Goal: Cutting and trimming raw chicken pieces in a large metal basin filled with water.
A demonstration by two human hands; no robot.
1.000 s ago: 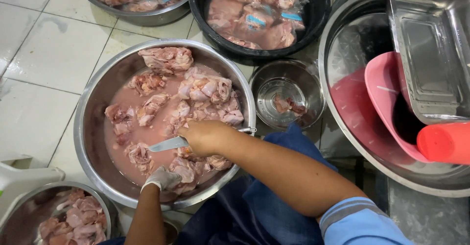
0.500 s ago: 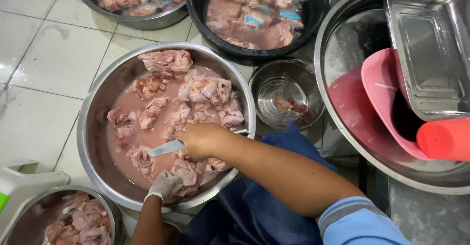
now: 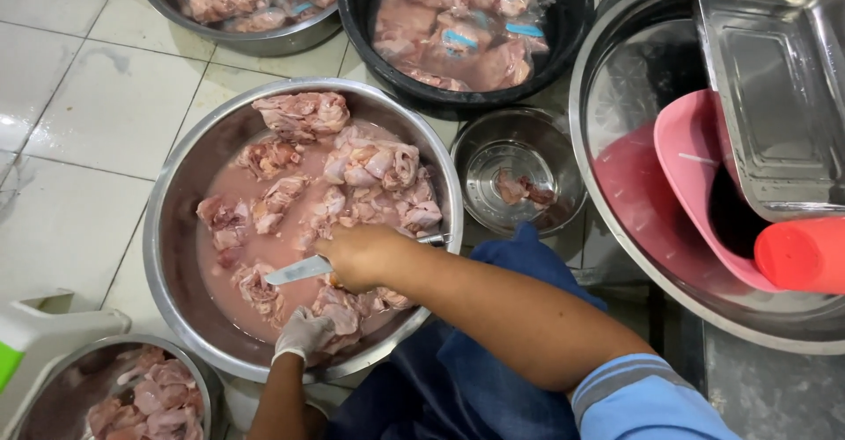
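1. Basins come first by size: a wide steel basin at the right holds a pink plastic tub, a steel tray tilted inside it, and a red cup lying at its edge.
2. The large steel bowl in the middle sits on the tiled floor, filled with pale raw meat pieces in pinkish water. This is where the work is.
3. A black tub above it holds bagged meat; another steel bowl at the top left and one more at the bottom left also hold meat.
4. A small steel bowl just beside the big bowl holds only a few dark trimmings.
5. The right hand is closed in a fist around the handle of a knife, blade pointing left over the water.
6. The gloved left hand is curled, fingers pinching one meat piece near the bowl's near rim.
7. Judged from this, trimming goes best if the left hand keeps the slippery piece taut and its fingertips behind the edge, the blade cuts away from the glove in short strokes, and the scraps go to the small bowl.
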